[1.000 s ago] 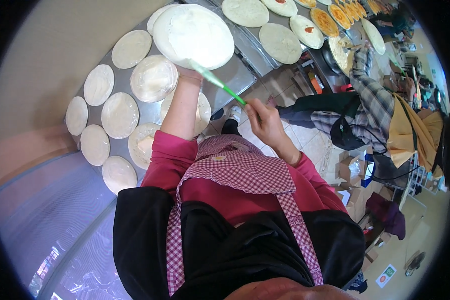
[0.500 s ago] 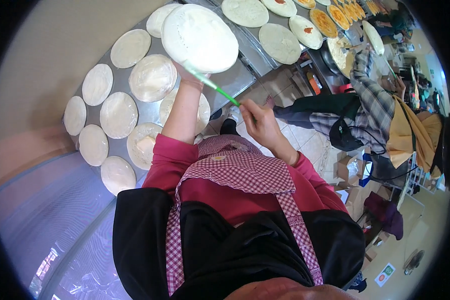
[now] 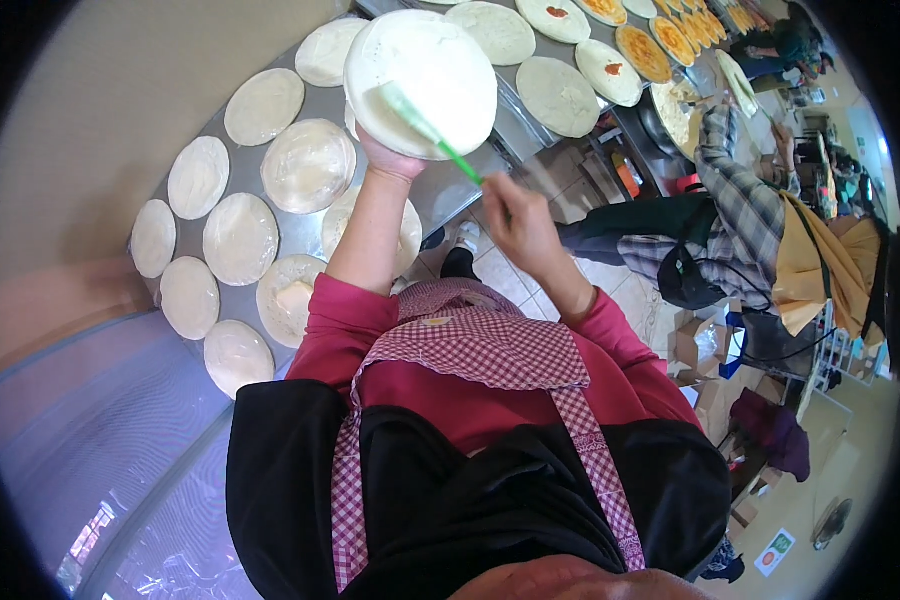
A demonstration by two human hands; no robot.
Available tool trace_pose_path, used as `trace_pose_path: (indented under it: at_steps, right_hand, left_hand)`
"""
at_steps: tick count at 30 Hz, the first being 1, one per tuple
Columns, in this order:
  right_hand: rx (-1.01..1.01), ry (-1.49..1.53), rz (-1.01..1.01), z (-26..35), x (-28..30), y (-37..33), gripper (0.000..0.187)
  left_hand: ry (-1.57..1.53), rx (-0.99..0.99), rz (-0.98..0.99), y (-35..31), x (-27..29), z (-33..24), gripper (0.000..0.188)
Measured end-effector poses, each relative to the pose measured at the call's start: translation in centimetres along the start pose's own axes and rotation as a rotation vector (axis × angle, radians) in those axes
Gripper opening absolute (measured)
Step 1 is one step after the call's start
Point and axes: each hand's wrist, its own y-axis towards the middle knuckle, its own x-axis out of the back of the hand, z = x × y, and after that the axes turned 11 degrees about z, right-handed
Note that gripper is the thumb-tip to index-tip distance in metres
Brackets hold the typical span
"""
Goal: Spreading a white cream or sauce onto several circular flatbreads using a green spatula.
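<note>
By the right-hand corner of the bench (image 3: 455,182) – balancing pale dough round (image 3: 445,75) above it on left hand (image 3: 388,160), can't tell finger curl underneath | clutching green-handled brush (image 3: 434,136) in right hand (image 3: 522,222), angled across the round | probably mid-brushing – calls for level palm, light strokes

Nothing legible, even on the white sign (image 3: 775,552).
</note>
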Motion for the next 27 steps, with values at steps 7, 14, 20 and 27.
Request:
trace_pose_path:
  at_steps: [7,14,20,27]
  right_hand:
    - [0.09,0.046,0.052,1.8,1.7,0.8,0.008]
    - [0.049,-0.052,-0.057,1.5,0.7,2.0,0.009]
    - [0.135,-0.129,0.107,3.6,0.0,0.5,0.011]
    - [0.11,-0.178,-0.037,2.5,0.5,2.8,0.009]
  left_hand:
    - [-0.099,0.035,0.043,0.0,-0.9,-0.4,0.061]
    - [0.018,0.055,0.041,0.3,-1.1,0.0,0.06]
    - [-0.064,0.064,0.011,0.6,-1.0,-0.4,0.062]
    - [-0.065,0.029,0.01,1.2,-0.6,-0.6,0.064]
